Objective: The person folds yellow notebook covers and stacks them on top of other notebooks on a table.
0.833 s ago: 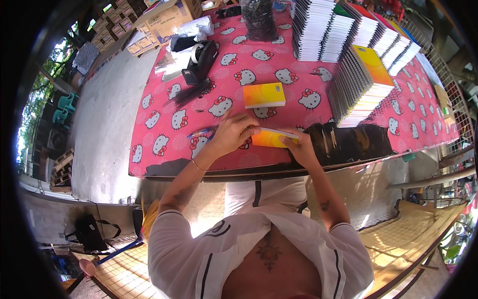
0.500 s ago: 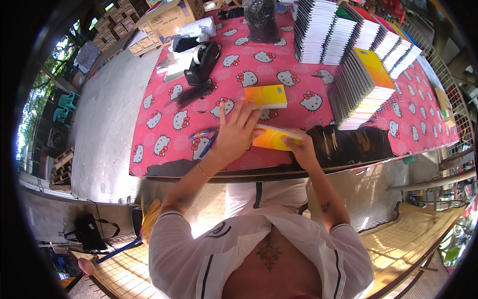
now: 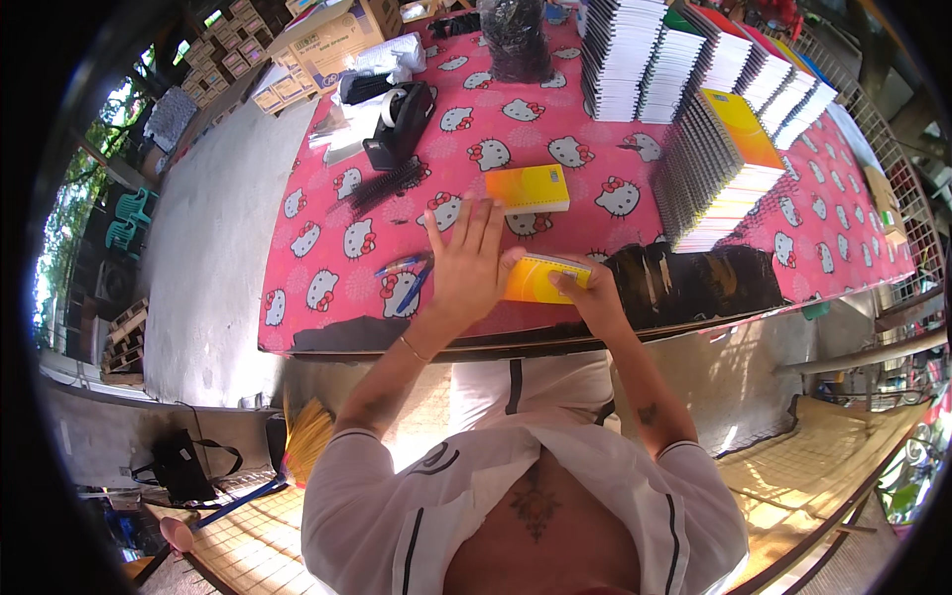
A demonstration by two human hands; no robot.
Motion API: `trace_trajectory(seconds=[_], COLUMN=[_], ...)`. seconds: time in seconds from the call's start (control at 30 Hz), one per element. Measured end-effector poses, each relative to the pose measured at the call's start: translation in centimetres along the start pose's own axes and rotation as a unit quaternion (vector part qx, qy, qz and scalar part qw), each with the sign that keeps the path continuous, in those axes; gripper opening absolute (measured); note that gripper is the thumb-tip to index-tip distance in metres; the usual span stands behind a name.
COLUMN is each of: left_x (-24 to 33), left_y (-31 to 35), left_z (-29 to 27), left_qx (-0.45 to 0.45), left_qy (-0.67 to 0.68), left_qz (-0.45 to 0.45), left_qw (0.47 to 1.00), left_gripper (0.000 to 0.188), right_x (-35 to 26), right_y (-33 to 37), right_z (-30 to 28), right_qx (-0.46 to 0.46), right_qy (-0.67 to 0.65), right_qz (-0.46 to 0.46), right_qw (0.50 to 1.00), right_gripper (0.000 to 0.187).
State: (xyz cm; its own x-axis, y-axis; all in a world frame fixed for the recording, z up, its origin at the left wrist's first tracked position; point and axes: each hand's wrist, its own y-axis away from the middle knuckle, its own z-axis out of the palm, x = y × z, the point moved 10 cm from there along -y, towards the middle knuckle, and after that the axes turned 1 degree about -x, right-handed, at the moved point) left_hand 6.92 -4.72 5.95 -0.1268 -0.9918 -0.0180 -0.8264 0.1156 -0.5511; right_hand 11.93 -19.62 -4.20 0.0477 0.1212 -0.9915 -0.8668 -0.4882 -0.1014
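A small yellow-orange spiral notebook (image 3: 535, 282) is gripped at its right end by my right hand (image 3: 593, 296), thumb on top of the cover. My left hand (image 3: 466, 260) lies with its fingers stretched out and together, its thumb by the notebook's left end. Just beyond its fingertips, a thick yellow-orange pad or stack of small notebooks (image 3: 540, 188) rests on the pink cartoon-print tablecloth (image 3: 377, 317). Left of that hand lie a few blue pens (image 3: 415, 288), partly overlapping.
A tall stack of yellow-orange spiral notebooks (image 3: 709, 178) stands at the right, with more notebook stacks (image 3: 635, 64) behind. A black tape dispenser (image 3: 399, 127), a black-wrapped bundle (image 3: 516, 40) and a cardboard box (image 3: 337, 45) are farther back. Torn black covering (image 3: 694, 288) lines the front edge.
My left hand has shifted slightly left and its fingers have drawn together. The notebook in my right hand has turned a little and now lies more level.
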Motion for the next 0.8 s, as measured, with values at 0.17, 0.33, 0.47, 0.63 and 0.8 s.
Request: trace_trajectory(seconds=[0.17,0.33,0.47,0.63,0.8], left_x=[-0.9,1.0,3.5,-0.5,-0.2], left_y=[2.9,3.8,11.6,4.3,3.5], left_z=[2.3,1.4,5.0,0.8,-1.1], left_qx=[-0.069,-0.057,-0.083,-0.056,-0.012], left_qy=[0.165,0.004,0.093,0.135,0.224], left_qz=[0.056,0.019,-0.007,0.017,0.068], left_qw=[0.982,0.998,0.992,0.989,0.972], left_gripper=[0.026,0.059,0.071,0.037,0.013], right_x=[1.1,2.1,1.7,0.4,-0.9], right_y=[0.1,1.0,1.5,1.9,2.2], right_z=[0.3,0.9,1.1,1.2,1.2], right_qx=[-0.038,-0.029,-0.011,-0.028,-0.052], right_qy=[0.069,0.086,0.091,0.057,0.075], right_qz=[-0.035,-0.033,-0.019,0.0,0.003], right_qw=[0.996,0.995,0.996,0.998,0.996], right_gripper=[0.027,0.028,0.027,0.025,0.024])
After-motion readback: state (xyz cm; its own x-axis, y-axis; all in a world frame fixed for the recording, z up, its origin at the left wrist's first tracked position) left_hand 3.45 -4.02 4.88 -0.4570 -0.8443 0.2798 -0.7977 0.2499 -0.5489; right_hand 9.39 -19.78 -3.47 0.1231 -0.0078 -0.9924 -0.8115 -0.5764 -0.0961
